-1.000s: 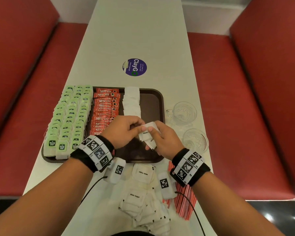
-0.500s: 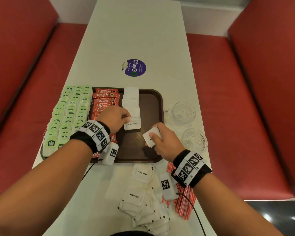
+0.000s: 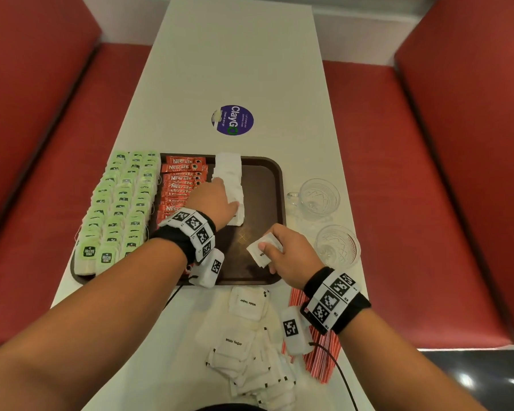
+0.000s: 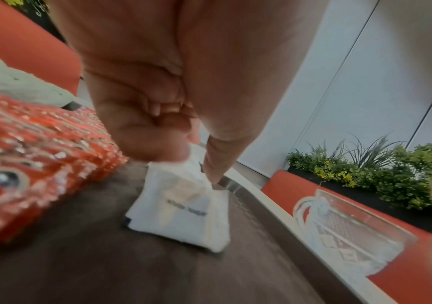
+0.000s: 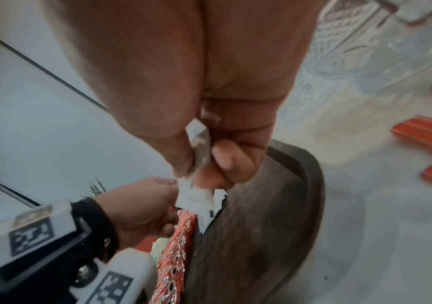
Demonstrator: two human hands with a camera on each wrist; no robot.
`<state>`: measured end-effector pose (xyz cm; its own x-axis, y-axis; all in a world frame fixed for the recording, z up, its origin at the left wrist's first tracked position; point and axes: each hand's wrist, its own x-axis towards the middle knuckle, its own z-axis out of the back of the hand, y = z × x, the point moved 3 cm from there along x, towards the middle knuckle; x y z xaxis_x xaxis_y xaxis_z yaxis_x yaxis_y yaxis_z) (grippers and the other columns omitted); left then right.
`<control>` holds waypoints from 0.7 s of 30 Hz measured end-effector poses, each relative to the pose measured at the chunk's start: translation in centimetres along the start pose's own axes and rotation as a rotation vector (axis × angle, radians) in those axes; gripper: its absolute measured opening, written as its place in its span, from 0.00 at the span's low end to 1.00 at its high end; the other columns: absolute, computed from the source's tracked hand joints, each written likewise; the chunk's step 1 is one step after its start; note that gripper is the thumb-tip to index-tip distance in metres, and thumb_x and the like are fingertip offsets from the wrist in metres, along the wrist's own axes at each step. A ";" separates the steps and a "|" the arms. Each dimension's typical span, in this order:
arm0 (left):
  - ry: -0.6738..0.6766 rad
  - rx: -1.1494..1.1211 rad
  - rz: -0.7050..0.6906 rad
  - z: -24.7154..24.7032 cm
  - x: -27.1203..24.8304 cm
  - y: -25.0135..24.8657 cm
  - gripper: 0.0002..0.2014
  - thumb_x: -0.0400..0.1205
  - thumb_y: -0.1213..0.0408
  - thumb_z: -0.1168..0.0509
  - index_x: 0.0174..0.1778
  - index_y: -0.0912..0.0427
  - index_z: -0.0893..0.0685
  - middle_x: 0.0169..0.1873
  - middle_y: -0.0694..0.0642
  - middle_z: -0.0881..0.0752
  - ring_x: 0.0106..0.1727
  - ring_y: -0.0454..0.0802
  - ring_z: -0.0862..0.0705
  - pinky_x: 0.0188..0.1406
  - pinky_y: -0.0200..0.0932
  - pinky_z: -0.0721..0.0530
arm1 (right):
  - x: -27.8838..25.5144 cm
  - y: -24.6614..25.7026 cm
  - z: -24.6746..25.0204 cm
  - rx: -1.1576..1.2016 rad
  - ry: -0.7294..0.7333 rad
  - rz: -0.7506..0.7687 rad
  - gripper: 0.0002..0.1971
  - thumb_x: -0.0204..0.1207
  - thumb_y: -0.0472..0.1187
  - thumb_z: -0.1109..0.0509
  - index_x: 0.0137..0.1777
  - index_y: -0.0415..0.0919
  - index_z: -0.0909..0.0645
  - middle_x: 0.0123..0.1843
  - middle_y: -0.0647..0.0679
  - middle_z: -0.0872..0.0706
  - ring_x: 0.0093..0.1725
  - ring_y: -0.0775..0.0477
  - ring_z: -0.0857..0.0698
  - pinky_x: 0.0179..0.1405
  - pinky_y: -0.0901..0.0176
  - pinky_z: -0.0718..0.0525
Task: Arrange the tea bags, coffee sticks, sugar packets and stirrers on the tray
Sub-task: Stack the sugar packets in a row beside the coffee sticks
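Note:
A dark brown tray point(image 3: 263, 185) holds rows of green tea bags point(image 3: 119, 209), red coffee sticks point(image 3: 181, 185) and a column of white sugar packets point(image 3: 229, 173). My left hand point(image 3: 224, 194) lies over the near end of that column. In the left wrist view its thumb and a finger pinch the top edge of a sugar packet point(image 4: 183, 207) that rests on the tray point(image 4: 105, 267) beside the coffee sticks point(image 4: 35, 148). My right hand point(image 3: 282, 250) hovers over the tray's near right part and grips a few sugar packets point(image 3: 261, 252), seen squeezed between thumb and fingers point(image 5: 225, 158).
Loose sugar packets point(image 3: 244, 345) lie in a heap on the white table in front of the tray. Red stirrers point(image 3: 324, 360) lie under my right wrist. Two glass cups point(image 3: 318, 197) point(image 3: 337, 246) stand right of the tray. Red benches flank the table.
My left hand took one packet from the bunch in my right hand and carried it forward to the near end of the sugar column. The right hand drew slightly right with the rest.

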<state>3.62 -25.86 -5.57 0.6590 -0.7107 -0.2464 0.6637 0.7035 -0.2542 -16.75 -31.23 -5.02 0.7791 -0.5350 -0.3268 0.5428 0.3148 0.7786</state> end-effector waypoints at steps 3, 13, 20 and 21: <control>0.053 0.025 0.020 -1.0 0.1 -1.1 0.30 0.79 0.43 0.31 0.67 0.62 0.26 0.59 0.64 0.17 0.57 0.62 0.16 0.47 0.49 0.20 | 0.0 -0.1 -0.1 0.028 -0.002 -0.015 0.04 0.86 0.44 0.34 0.54 0.44 0.22 0.41 0.47 0.12 0.32 0.52 0.12 0.32 0.61 0.13; 0.101 0.039 0.057 -1.6 0.9 -1.2 0.31 0.77 0.43 0.29 0.67 0.62 0.24 0.62 0.65 0.19 0.57 0.61 0.16 0.44 0.46 0.22 | -0.6 0.1 -0.1 0.107 -0.013 -0.001 0.02 0.86 0.40 0.35 0.53 0.44 0.21 0.42 0.45 0.12 0.35 0.51 0.11 0.33 0.67 0.14; 0.005 -0.315 -0.261 1.8 -3.1 -1.9 0.15 0.83 0.40 0.37 0.45 0.47 0.17 0.42 0.46 0.15 0.43 0.42 0.17 0.42 0.42 0.21 | -0.5 0.2 0.5 0.171 -0.044 -0.002 0.03 0.87 0.39 0.36 0.51 0.43 0.22 0.42 0.46 0.11 0.35 0.51 0.10 0.33 0.69 0.15; 0.051 -0.372 -0.312 2.1 -4.1 -2.0 0.14 0.83 0.40 0.35 0.44 0.46 0.16 0.40 0.44 0.14 0.40 0.37 0.18 0.39 0.37 0.23 | -0.5 0.2 0.5 0.180 -0.053 0.000 0.03 0.86 0.40 0.35 0.51 0.43 0.22 0.42 0.47 0.10 0.34 0.52 0.10 0.32 0.70 0.16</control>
<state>0.32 -24.37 -2.05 0.4245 -0.8932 -0.1485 0.6489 0.4145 -0.6381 -17.17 -31.32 -4.39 0.7590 -0.5768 -0.3022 0.4743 0.1717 0.8635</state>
